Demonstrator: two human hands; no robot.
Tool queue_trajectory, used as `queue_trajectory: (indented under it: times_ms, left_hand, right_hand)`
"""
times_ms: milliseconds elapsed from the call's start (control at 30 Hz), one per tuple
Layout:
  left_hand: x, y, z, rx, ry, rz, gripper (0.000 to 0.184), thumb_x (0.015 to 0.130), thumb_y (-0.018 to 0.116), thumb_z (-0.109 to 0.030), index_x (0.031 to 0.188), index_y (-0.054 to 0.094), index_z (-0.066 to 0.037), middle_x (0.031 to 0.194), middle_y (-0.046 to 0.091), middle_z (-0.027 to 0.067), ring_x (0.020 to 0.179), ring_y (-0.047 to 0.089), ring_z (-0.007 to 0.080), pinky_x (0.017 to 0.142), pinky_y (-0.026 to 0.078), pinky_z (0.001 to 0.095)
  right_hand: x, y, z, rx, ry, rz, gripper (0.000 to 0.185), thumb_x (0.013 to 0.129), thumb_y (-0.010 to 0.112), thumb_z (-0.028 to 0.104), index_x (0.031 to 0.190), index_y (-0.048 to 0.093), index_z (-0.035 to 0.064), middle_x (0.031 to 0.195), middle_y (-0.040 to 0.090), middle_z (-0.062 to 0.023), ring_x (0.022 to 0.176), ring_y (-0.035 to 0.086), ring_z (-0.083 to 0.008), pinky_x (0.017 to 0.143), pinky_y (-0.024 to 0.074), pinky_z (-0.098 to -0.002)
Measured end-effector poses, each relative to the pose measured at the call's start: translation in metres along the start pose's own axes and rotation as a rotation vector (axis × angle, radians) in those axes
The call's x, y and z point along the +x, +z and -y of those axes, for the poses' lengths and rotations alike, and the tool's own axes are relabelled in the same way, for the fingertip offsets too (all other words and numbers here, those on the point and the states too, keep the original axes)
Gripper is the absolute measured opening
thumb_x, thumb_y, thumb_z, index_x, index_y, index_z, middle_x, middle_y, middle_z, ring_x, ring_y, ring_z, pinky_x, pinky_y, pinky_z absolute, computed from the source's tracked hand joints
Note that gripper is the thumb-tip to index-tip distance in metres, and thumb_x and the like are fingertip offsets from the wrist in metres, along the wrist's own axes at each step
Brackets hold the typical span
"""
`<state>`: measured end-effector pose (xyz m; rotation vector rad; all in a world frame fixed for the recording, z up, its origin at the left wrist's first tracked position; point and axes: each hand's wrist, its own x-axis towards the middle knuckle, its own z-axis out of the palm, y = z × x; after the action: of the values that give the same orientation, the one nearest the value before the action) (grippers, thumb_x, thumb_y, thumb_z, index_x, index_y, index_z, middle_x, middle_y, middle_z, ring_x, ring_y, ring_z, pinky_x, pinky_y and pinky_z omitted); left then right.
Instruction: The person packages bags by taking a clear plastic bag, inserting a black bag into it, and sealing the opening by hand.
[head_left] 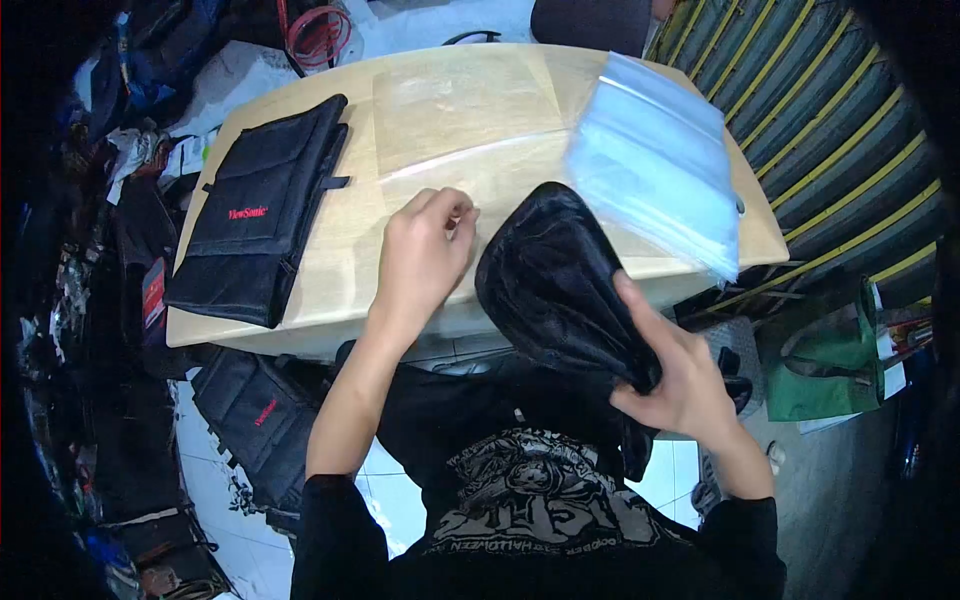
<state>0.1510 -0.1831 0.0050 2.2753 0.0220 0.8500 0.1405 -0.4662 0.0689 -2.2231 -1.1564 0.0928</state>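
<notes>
- The right hand (680,375) grips the black pouch (550,275) by its lower end, thumb on one side and fingers on the other.
- The pouch is held up tilted at the middle of the surface's (340,275) near edge, partly over it and partly past it on the person's side.
- The left hand (425,245) is above the surface near the same edge, left of the pouch and apart from it; its fingers are curled with the thumb close to them, and whether they pinch anything thin I cannot tell.
- Clear sleeves (655,165) lie at the right end, from the far edge down to the near one.
- A clear sheet (465,105) lies by the middle of the far edge.
- A black case (255,180) with red "ViewSonic" lettering lies along the left edge.
</notes>
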Motion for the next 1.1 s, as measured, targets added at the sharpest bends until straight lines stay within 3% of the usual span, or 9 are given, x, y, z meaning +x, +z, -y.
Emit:
queue_trajectory:
  times_ms: [133,367,600,667,700,800,867,933,1100]
  left_hand:
    - [0.002,0.003,-0.010,-0.014,-0.004,-0.053,0.008,0.080,0.069,-0.003,0.086,0.065,0.001,0.077,0.067,0.0134,0.067,0.066,0.0218,0.062,0.051,0.0310]
    - [0.004,0.014,-0.012,0.019,0.039,-0.124,0.008,0.083,0.070,-0.006,0.085,0.065,0.001,0.075,0.065,0.0131,0.066,0.066,0.0214,0.060,0.051,0.0310]
    - [0.020,0.013,-0.018,0.038,0.142,-0.153,0.010,0.083,0.071,-0.008,0.083,0.067,0.001,0.075,0.065,0.0132,0.062,0.064,0.0210,0.054,0.050,0.0300]
    - [0.023,0.013,-0.018,0.011,0.195,-0.155,0.010,0.083,0.071,-0.008,0.083,0.067,0.002,0.074,0.065,0.0128,0.061,0.063,0.0199,0.053,0.049,0.0295]
    - [0.023,0.012,-0.018,0.020,0.205,-0.168,0.010,0.083,0.071,-0.007,0.084,0.067,0.002,0.074,0.065,0.0127,0.061,0.063,0.0195,0.052,0.048,0.0293]
    - [0.025,0.005,-0.020,0.011,0.216,-0.201,0.007,0.084,0.070,-0.006,0.084,0.068,0.001,0.074,0.065,0.0110,0.060,0.062,0.0173,0.049,0.047,0.0272]
    - [0.026,0.003,-0.021,-0.008,0.246,-0.264,0.006,0.084,0.070,-0.006,0.084,0.068,0.000,0.073,0.065,0.0101,0.059,0.062,0.0167,0.048,0.047,0.0264]
    - [0.025,0.001,-0.019,0.049,0.348,-0.265,0.006,0.082,0.071,-0.004,0.081,0.067,0.000,0.075,0.065,0.0090,0.059,0.062,0.0163,0.048,0.048,0.0275]
    - [0.011,-0.014,-0.018,0.246,0.451,-0.147,0.011,0.077,0.074,-0.002,0.082,0.065,-0.001,0.080,0.065,0.0093,0.069,0.065,0.0235,0.057,0.051,0.0311]
  right_hand:
    - [0.009,0.010,0.000,0.064,0.071,-0.010,0.099,0.062,0.068,0.001,0.150,0.023,0.0095,0.132,0.051,-0.0275,0.110,0.057,-0.0441,0.089,0.0520,-0.0426]
    - [0.023,0.011,-0.002,0.145,0.197,0.055,0.101,0.065,0.068,0.002,0.152,0.018,0.0133,0.125,0.053,-0.0332,0.079,0.066,-0.0410,0.073,0.0524,-0.0407]
    - [0.039,-0.001,0.002,0.141,0.278,0.204,0.103,0.065,0.070,0.006,0.152,0.017,0.0133,0.135,0.047,-0.0301,0.129,0.043,-0.0430,0.106,0.0361,-0.0382]
    - [0.046,-0.005,0.000,0.257,0.313,0.222,0.103,0.065,0.070,0.006,0.153,0.016,0.0136,0.135,0.046,-0.0302,0.128,0.043,-0.0438,0.105,0.0369,-0.0389]
    - [0.047,-0.002,-0.008,0.077,0.092,0.155,0.102,0.069,0.070,0.009,0.152,0.011,0.0128,0.120,0.055,-0.0349,0.104,0.059,-0.0467,0.089,0.0486,-0.0423]
    - [0.048,-0.008,-0.004,0.097,0.180,0.245,0.102,0.066,0.069,0.008,0.152,0.016,0.0126,0.131,0.050,-0.0305,0.122,0.049,-0.0428,0.103,0.0401,-0.0380]
    - [0.060,-0.015,0.004,0.147,0.408,0.387,0.101,0.066,0.069,0.009,0.152,0.015,0.0098,0.133,0.048,-0.0304,0.125,0.047,-0.0412,0.105,0.0377,-0.0372]
    - [0.065,-0.016,-0.005,0.151,0.451,0.397,0.101,0.066,0.069,0.010,0.152,0.016,0.0067,0.135,0.047,-0.0300,0.128,0.045,-0.0391,0.107,0.0348,-0.0359]
    - [0.068,-0.015,-0.051,0.142,0.290,0.215,0.099,0.064,0.070,0.012,0.149,0.022,-0.0018,0.142,0.042,-0.0266,0.133,0.041,-0.0293,0.112,0.0256,-0.0318]
